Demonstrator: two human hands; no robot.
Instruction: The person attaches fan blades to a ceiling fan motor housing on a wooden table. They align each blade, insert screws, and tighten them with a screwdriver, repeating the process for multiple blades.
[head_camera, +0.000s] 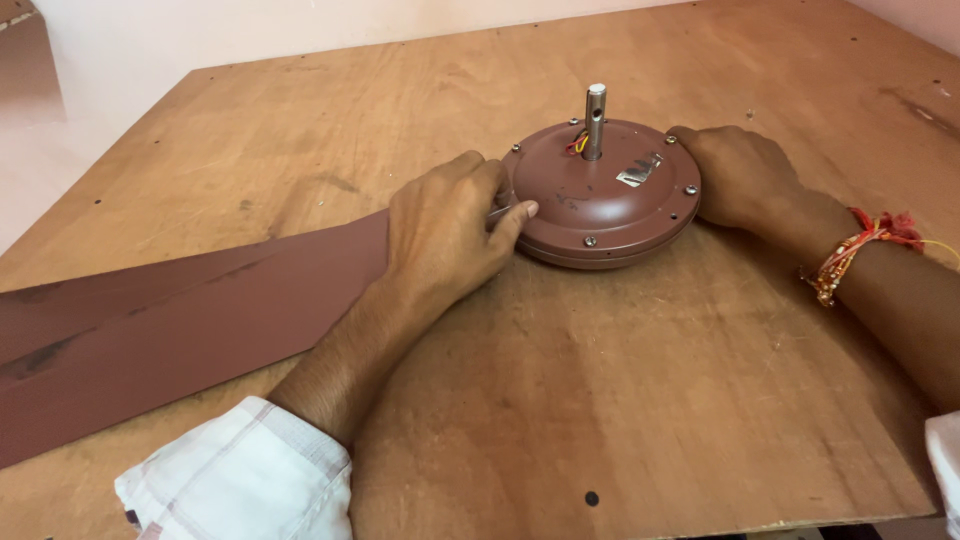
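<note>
Ceiling fan motor (600, 195): round, maroon, domed housing, flat on the worktop (620, 400), steel shaft upright, red and yellow wires at its base. Maroon fan blade (180, 320) lies flat, extending leftward.

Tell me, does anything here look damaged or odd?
Yes. The brown blade has dark scuffs where its paint is worn. Red and yellow wires stick out loose beside the shaft on the motor housing. The left hand and right hand rest against the housing's sides.

fan blade (150, 330) cut off left; root hidden under left hand (445, 235).
</note>
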